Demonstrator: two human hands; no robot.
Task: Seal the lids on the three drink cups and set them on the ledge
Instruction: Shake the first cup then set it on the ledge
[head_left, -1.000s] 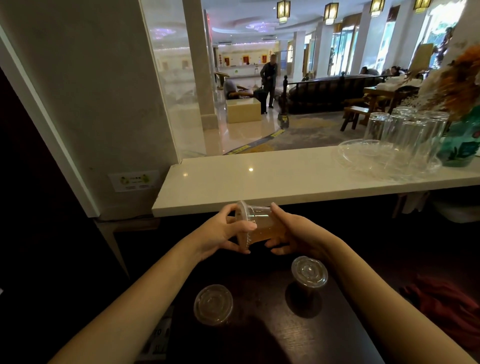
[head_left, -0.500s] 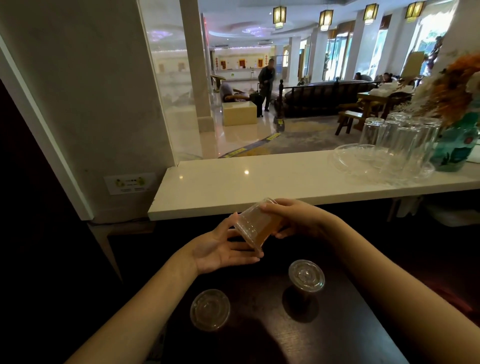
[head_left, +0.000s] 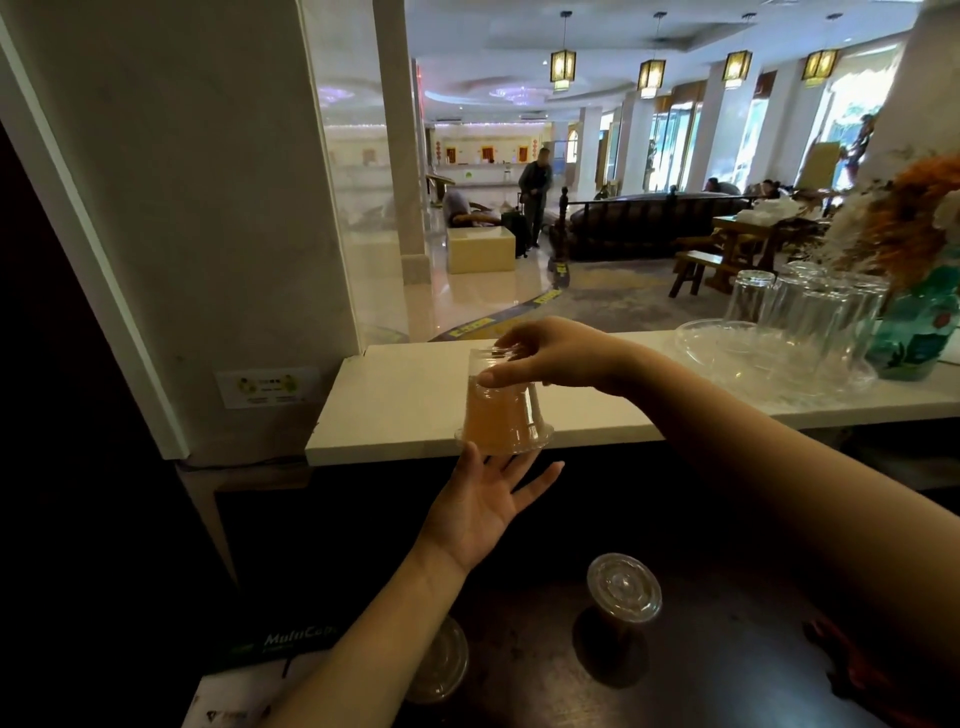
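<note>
A clear plastic cup of amber drink (head_left: 501, 410) hangs upside down, lid at the bottom, in front of the white ledge (head_left: 395, 400). My right hand (head_left: 540, 356) grips its base from above. Just under the lid, my left hand (head_left: 485, 506) is spread palm up, fingertips close to the rim. On the dark table below stand two more lidded cups: one (head_left: 623, 590) to the right, the other (head_left: 441, 660) partly hidden behind my left forearm.
Several upturned glasses (head_left: 810, 312) on a glass tray (head_left: 719, 340) and a teal vase (head_left: 919, 332) with dried flowers stand on the ledge's right end. A white pillar (head_left: 208, 208) bounds the ledge on the left. A red cloth (head_left: 852, 670) lies at the table's right.
The cup went from tilted sideways between both hands to fully inverted and higher, near the ledge. My left hand let go and opened beneath it.
</note>
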